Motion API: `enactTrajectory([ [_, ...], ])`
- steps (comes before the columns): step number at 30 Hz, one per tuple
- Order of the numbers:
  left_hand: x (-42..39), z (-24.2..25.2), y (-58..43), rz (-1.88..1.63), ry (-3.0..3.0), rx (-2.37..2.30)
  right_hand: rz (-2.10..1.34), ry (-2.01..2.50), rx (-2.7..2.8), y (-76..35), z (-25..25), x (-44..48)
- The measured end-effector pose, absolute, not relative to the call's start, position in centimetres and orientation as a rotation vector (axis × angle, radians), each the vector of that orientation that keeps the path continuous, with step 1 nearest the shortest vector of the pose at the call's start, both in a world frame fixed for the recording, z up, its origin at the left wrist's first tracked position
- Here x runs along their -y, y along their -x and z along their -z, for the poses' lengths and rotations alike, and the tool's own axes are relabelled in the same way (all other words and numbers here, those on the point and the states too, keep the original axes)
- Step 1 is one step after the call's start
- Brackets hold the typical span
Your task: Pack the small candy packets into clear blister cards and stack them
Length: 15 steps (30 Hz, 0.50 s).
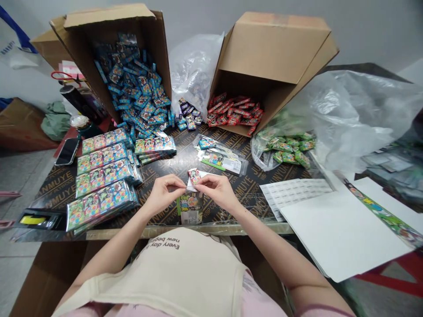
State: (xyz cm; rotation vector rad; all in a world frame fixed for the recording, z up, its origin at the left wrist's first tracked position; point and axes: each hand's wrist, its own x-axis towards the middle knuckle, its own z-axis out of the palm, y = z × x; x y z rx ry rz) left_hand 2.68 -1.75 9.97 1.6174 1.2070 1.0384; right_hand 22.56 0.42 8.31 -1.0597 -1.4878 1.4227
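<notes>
Near the table's front edge, my left hand is closed in a pinch at the left edge of a small white piece of paper or film. Opposite it, my right hand pinches a small red printed packet between thumb and finger, over the white piece. Just below the fingers is a printed packaging sleeve with a green edge; my hands partly cover its top. Further back lie flat printed sleeves, with a small blue packet on them.
Stacked multi-packs stand at left by a phone and tape dispenser. Behind are an open carton of blue packets and another carton of red ones. Green packets, a label sheet and white sheets lie right.
</notes>
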Motion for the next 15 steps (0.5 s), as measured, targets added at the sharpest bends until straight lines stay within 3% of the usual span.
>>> enactTrajectory([
  [3, 2.6, -10.0, -2.6, -1.056, -1.855, -1.197, -1.347, 1.005, 1.577, -23.1, -8.1, 0.0],
  [10, 2.5, -9.5, -2.4, -1.046, -2.067, -1.146, -0.791, 0.840, 1.808, -23.7, -5.9, 1.8],
  [15, 2.2, -9.3, -2.6, -1.024, -1.930, -1.219, -0.944, 0.913, 1.767, -23.8, -6.0, 1.9],
])
